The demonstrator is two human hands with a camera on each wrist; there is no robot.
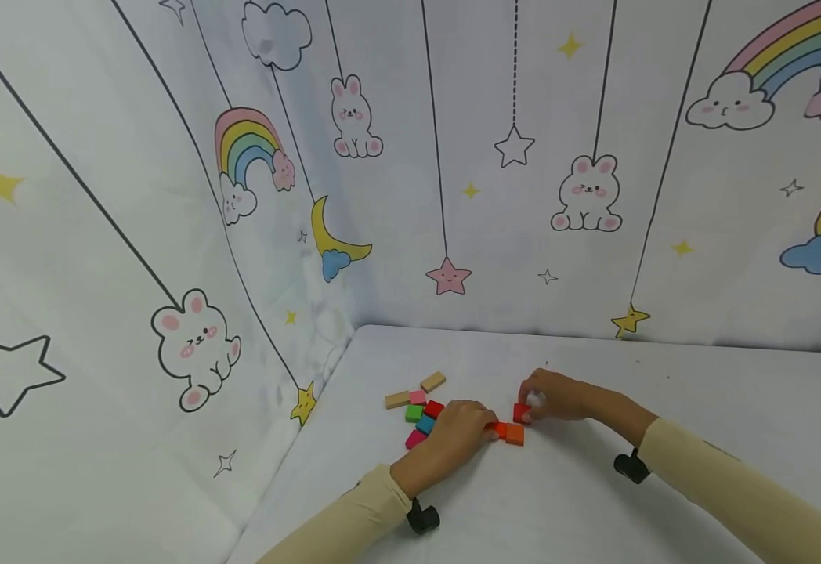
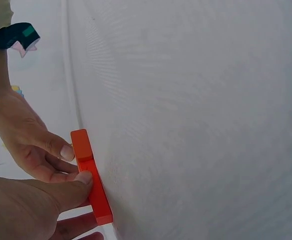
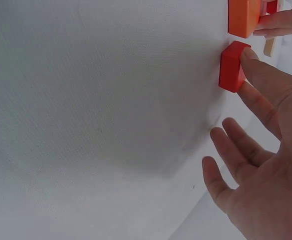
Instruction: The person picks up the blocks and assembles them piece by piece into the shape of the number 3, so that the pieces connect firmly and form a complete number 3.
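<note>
My right hand (image 1: 558, 395) pinches a red block (image 3: 231, 67) between thumb and index finger, just above the white table, while its other fingers spread apart. To its left, my left hand (image 1: 456, 431) holds a red-orange block (image 2: 98, 197), the thumb laid over its face. An orange block (image 1: 515, 434) adjoins the right end of that block. In the head view the red block is close behind the orange one. The left hand's palm and wrist hide part of the table beside the coloured blocks.
Left of the left hand lie loose blocks: a green (image 1: 414, 413), a blue (image 1: 425, 424), a magenta (image 1: 415, 439), a pink (image 1: 417, 397), another red (image 1: 434, 409) and two wood-coloured ones (image 1: 398, 399). A patterned cloth wall (image 1: 396, 196) rises behind the table.
</note>
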